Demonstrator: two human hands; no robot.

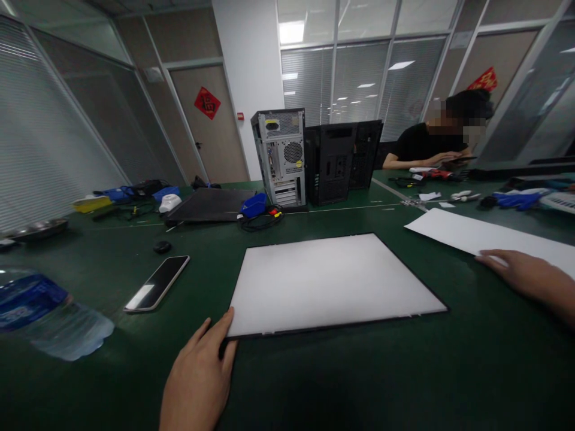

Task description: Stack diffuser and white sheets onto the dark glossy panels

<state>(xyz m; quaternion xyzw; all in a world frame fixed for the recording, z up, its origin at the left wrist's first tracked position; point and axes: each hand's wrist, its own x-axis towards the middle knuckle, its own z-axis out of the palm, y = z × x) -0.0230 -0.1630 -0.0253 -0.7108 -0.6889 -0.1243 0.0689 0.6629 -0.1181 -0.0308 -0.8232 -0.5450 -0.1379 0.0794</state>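
Note:
A flat white panel with a thin black frame (332, 287) lies in front of me on the green table. My left hand (200, 365) grips its near left corner, with fingers along the left side and the thumb at the front edge. Off to the right, my right hand (532, 278) pinches the near edge of a white sheet (507, 239). The sheet runs out of view at the right and is apart from the panel.
On the left are a water bottle (49, 314), a phone (157, 284) and a small black object (162, 246). Computer cases (281, 158) stand at the back beside a dark flat panel (209, 205). A person (431, 140) sits at the far right, near blue gloves (518, 199) and tools.

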